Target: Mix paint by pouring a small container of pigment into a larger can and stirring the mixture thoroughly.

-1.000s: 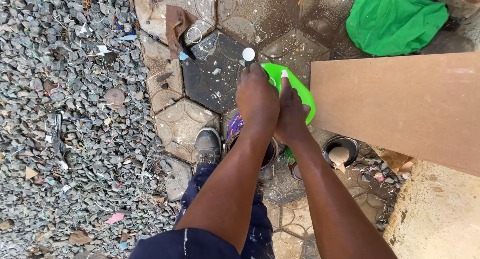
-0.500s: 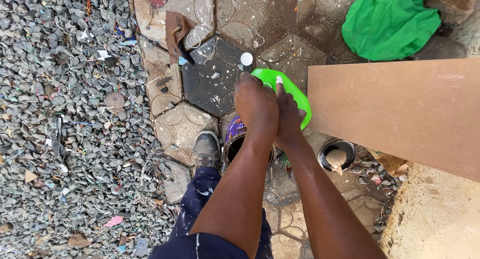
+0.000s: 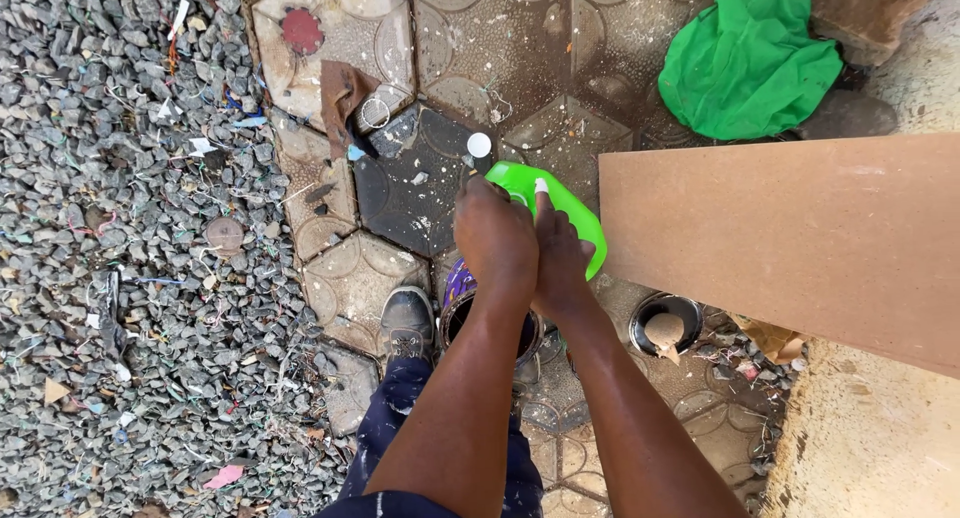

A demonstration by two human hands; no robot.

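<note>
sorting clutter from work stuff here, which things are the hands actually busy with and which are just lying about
In hand:
- left hand and right hand, both on the bright green plastic container
- open round paint tin with purple label, directly below the hands

Lying about:
- large brown flat board
- crumpled green cloth
- small open dark tin
- small white round cap
- grey gravel

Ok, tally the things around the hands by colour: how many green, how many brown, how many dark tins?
Green: 2, the green jug under both hands and the green cloth.
Brown: 1, the brown board.
Dark tins: 2, the purple-labelled tin below the left hand and right hand, and the small tin.
Total: 5.
</note>
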